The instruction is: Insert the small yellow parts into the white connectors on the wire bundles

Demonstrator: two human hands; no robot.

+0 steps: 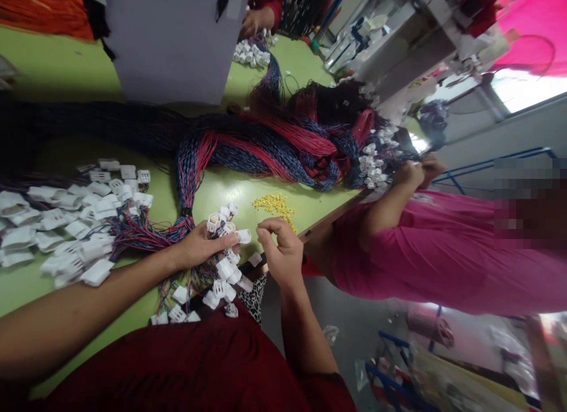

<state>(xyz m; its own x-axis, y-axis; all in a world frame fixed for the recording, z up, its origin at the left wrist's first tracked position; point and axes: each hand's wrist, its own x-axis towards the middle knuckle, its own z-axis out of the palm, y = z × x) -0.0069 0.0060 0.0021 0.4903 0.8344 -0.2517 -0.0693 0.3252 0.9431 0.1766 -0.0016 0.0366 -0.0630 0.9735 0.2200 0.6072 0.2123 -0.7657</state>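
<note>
My left hand (199,247) rests on the green table (57,75), closed round a white plastic connector (243,235) on a bundle of red and blue wires (146,232). Just beside it, my right hand (281,252) is pinched shut, fingertips close to that connector; what it holds is too small to make out. More white connectors (224,273) hang below my left hand. A small heap of yellow pieces (274,204) lies on the table just beyond my right hand.
A pile of white connectors (66,223) lies at the left. Long red and blue wire bundles (283,146) cross the table. A person in pink (443,258) handles connectors at the right. Another person's hand (252,22) works at the far end beside a grey box (172,40).
</note>
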